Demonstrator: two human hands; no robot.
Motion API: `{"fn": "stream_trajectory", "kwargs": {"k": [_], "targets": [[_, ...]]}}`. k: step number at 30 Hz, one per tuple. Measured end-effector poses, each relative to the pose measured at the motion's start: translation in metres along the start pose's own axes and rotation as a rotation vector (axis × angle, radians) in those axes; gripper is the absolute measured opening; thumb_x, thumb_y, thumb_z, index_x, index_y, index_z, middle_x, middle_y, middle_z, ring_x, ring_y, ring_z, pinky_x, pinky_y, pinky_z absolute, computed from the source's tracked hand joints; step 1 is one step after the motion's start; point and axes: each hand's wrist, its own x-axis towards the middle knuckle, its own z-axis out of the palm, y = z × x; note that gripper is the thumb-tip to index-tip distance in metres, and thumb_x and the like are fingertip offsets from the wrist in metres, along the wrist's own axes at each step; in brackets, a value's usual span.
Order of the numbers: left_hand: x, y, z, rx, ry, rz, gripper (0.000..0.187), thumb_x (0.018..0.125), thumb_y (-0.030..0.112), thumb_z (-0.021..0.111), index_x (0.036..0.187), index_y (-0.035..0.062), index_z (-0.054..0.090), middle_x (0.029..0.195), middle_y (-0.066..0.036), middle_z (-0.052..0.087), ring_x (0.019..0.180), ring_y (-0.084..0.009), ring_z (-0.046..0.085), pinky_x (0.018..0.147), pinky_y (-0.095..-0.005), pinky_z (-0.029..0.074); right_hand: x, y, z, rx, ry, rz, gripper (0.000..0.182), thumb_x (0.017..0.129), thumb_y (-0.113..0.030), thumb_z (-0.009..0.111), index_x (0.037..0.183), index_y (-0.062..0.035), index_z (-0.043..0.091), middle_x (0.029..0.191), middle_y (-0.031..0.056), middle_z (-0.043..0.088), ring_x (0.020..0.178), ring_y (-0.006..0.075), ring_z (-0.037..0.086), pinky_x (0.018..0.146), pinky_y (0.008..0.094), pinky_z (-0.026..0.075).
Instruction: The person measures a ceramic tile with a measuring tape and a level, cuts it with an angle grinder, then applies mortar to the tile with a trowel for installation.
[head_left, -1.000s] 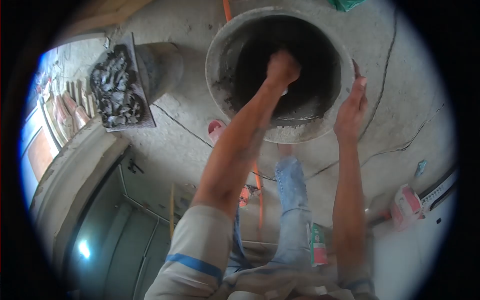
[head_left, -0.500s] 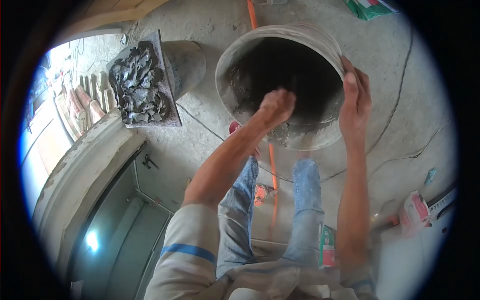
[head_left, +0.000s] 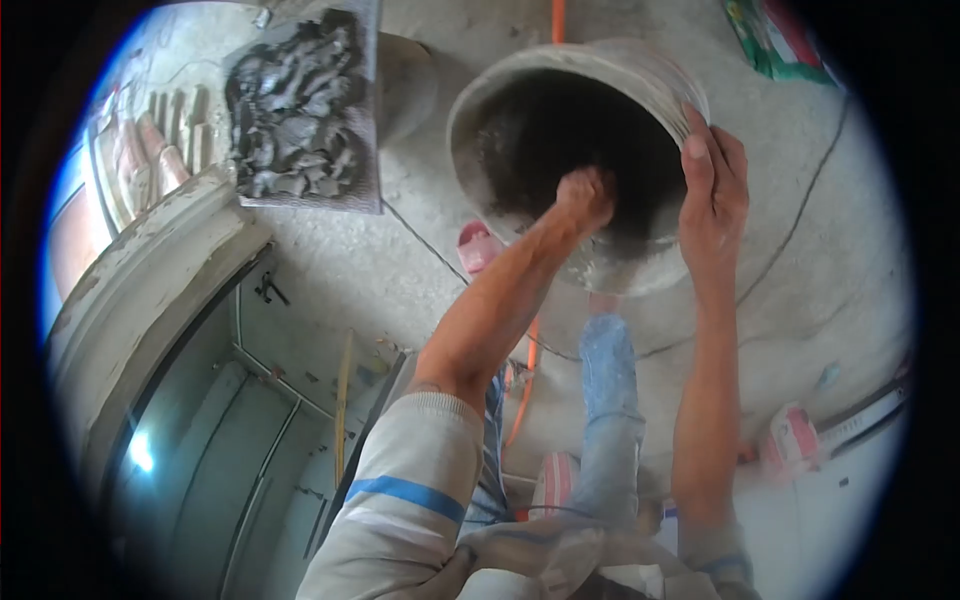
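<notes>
A large round bucket (head_left: 475, 190), its mouth tilted toward me, has a dark, shadowed inside. My left hand (head_left: 588, 198) is closed in a fist inside its mouth; whatever it grips is hidden in the dark. At the right side, my right hand (head_left: 714, 190) holds the bucket's rim, thumb and fingers pressed round it. To the upper left, wet dark grey mortar (head_left: 295, 110) lies in thick lumps on a flat speckled board (head_left: 368, 180). The board's edge overlaps a round grey container (head_left: 408, 90) behind it.
A pink slipper (head_left: 478, 247) is below the bucket. An orange hose (head_left: 558, 20) and a dark cable (head_left: 800, 220) cross the concrete floor. A green bag (head_left: 765, 45) lies at upper right. A pale curved ledge (head_left: 150, 250) and glass panels (head_left: 200, 430) stand at left.
The view has shifted, and the mortar board appears higher and larger. My left hand has moved slightly right inside the bucket's mouth. My right hand keeps its hold on the rim.
</notes>
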Motion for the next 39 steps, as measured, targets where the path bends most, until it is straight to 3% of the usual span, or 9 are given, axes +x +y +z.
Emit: {"fn": "stream_trajectory", "kwargs": {"k": [3,8,13,20,22,28,30,34,39], "targets": [[-0.007,0.007,-0.026,0.007,-0.181,-0.058,0.026,0.088,0.018,0.046,0.090,0.0043,0.068,0.083,-0.016,0.065,0.077,-0.0340,0.065,0.070,-0.0441,0.056,-0.001,0.009,-0.004,-0.036,0.009,-0.033,0.043,0.099,-0.038,0.050,0.122,-0.0049,0.063,0.107,0.0086,0.051,0.091,0.0163,0.053,0.077,0.0299,0.047],[0.020,-0.023,-0.039,0.007,0.312,-0.024,0.023,0.086,0.017,0.049,0.085,0.0058,0.069,0.089,-0.016,0.068,0.083,-0.0318,0.068,0.071,-0.0406,0.057,-0.012,0.001,0.003,-0.011,-0.011,0.006,0.040,0.099,-0.036,0.050,0.123,-0.0065,0.063,0.110,0.0092,0.049,0.097,0.0180,0.051,0.080,0.0312,0.046],[0.008,-0.026,0.020,0.020,-0.088,-0.024,0.025,0.088,0.018,0.049,0.083,0.0080,0.071,0.100,-0.020,0.067,0.099,-0.0318,0.064,0.079,-0.0389,0.054,-0.029,0.003,0.005,-0.163,-0.069,-0.060,0.040,0.099,-0.035,0.050,0.123,-0.0072,0.064,0.114,0.0094,0.047,0.101,0.0201,0.049,0.085,0.0332,0.044],[-0.022,-0.035,0.073,0.581,0.402,0.406,0.019,0.077,0.015,0.055,0.083,0.0054,0.070,0.091,-0.015,0.064,0.089,-0.0290,0.063,0.077,-0.0393,0.051,-0.038,-0.005,0.001,-0.037,-0.073,0.131,0.044,0.100,-0.034,0.044,0.130,-0.0037,0.057,0.118,0.0155,0.047,0.111,0.0246,0.047,0.092,0.0361,0.041],[-0.014,-0.034,0.109,0.271,0.392,0.544,0.028,0.067,0.026,0.058,0.080,0.0030,0.068,0.087,-0.016,0.064,0.078,-0.0310,0.060,0.061,-0.0401,0.051,-0.039,-0.010,0.003,-0.103,-0.071,0.077,0.046,0.101,-0.035,0.041,0.131,-0.0026,0.055,0.121,0.0169,0.047,0.114,0.0266,0.046,0.095,0.0374,0.040],[-0.002,-0.018,0.056,-0.392,-0.197,0.277,0.037,0.082,0.029,0.057,0.086,-0.0060,0.068,0.081,-0.019,0.067,0.078,-0.0322,0.065,0.075,-0.0408,0.052,-0.050,-0.013,0.014,-0.214,-0.073,0.032,0.051,0.103,-0.038,0.034,0.132,0.0000,0.053,0.131,0.0194,0.044,0.123,0.0306,0.043,0.100,0.0400,0.035],[-0.037,-0.003,-0.018,-1.194,-0.393,-0.136,0.030,0.086,0.025,0.059,0.084,-0.0035,0.067,0.076,-0.015,0.064,0.066,-0.0249,0.063,0.062,-0.0378,0.052,-0.057,-0.015,0.022,-0.240,-0.069,0.017,0.052,0.103,-0.038,0.034,0.132,0.0005,0.053,0.132,0.0195,0.044,0.124,0.0302,0.044,0.100,0.0396,0.036],[-0.057,-0.009,-0.014,-1.772,-0.496,-0.050,0.022,0.089,0.020,0.059,0.091,-0.0006,0.066,0.070,-0.011,0.060,0.055,-0.0168,0.058,0.048,-0.0304,0.048,-0.062,-0.019,0.026,-0.318,-0.026,-0.026,0.053,0.103,-0.039,0.031,0.133,0.0003,0.051,0.134,0.0200,0.045,0.123,0.0300,0.046,0.100,0.0397,0.037],[-0.138,-0.042,-0.058,-2.053,-0.503,0.044,0.045,0.090,0.013,0.059,0.132,-0.0006,0.050,0.074,-0.004,0.056,0.051,-0.0096,0.051,0.042,-0.0243,0.040,-0.050,-0.013,0.010,-0.287,0.066,0.085,0.058,0.102,-0.044,0.029,0.135,-0.0007,0.049,0.134,0.0200,0.047,0.124,0.0316,0.045,0.104,0.0403,0.034]]}}
